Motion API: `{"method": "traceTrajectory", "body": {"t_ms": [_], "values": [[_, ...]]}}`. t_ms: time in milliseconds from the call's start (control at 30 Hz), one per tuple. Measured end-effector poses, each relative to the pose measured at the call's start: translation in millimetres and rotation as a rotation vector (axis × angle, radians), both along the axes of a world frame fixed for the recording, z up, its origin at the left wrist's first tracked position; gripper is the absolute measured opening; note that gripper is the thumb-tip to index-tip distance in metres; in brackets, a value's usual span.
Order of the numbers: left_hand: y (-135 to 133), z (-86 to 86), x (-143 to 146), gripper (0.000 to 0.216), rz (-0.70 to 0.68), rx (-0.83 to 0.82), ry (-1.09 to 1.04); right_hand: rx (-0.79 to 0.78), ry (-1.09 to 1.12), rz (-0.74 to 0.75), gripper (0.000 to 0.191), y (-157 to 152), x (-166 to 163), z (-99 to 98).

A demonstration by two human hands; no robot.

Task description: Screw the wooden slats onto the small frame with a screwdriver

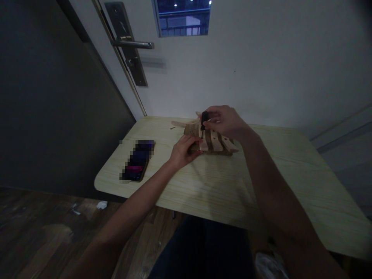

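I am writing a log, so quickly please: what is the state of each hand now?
Left hand: closed on the left end of the wooden assembly.
Right hand: closed, holding the black-handled screwdriver.

The head-worn camera looks forward and down from the person's own eye level, over the lap (pixel 203 248) and across the worktop (pixel 215 182). The forearms run in from the lower edge, away from the lens; the left hand (pixel 183 152) and right hand (pixel 228 121) appear small, around mid-picture, at a middling distance. The view is wide, reaching the floor (pixel 37 224) at lower left and the white door (pixel 247 58) beyond, whose window (pixel 184 21) the top edge cuts off.
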State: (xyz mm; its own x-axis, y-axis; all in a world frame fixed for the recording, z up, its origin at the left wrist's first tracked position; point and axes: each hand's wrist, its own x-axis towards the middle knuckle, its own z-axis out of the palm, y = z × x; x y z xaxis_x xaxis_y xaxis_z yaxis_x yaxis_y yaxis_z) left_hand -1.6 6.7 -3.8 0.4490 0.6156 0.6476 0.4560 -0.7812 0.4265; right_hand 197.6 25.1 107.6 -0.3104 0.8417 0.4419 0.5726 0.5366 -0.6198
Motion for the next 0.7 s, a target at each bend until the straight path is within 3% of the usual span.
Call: {"method": "traceTrajectory", "body": {"t_ms": [133, 333, 467, 700], "values": [[0.3, -0.2, 0.1, 0.034, 0.002, 0.000, 0.001, -0.009, 0.030, -0.024, 0.027, -4.7, -1.5, 4.1], [-0.2, 0.9, 1.0, 0.033, -0.013, 0.020, -0.011, 0.123, -0.098, -0.017, 0.017, -4.4, -4.5, 8.0], [-0.6, 1.2, 1.2, 0.034, -0.012, 0.018, -0.006, 0.180, -0.121, -0.054, 0.027, -0.6, -6.0, 5.2], [-2.5, 4.1, 1.6, 0.033, -0.002, -0.017, 0.006, 0.139, -0.036, -0.016, 0.025, -2.5, -9.0, 2.6]]}}
